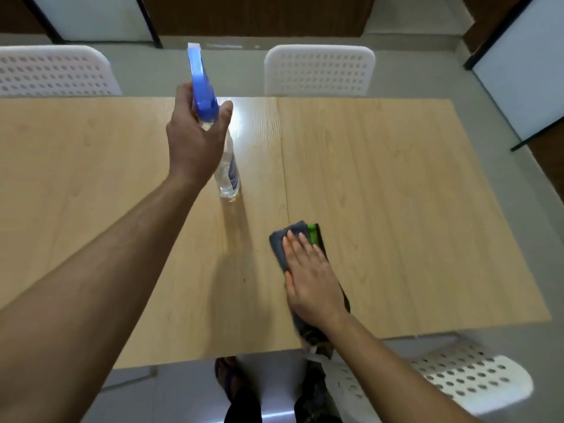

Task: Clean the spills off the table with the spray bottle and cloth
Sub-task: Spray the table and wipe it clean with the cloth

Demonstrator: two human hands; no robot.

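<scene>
A clear spray bottle with a blue trigger head stands upright on the light wooden table, near its middle. My left hand is wrapped around the bottle's neck just under the blue head. My right hand lies flat, fingers together, on a grey cloth with a green and black edge. The cloth lies on the table near the front edge, right of the seam between the two tabletops. A small reddish speck shows on the wood left of the cloth.
Two white perforated chairs stand at the far side of the table, one at centre right, one at far left. A third white chair is at my near right. My feet show below the table's front edge.
</scene>
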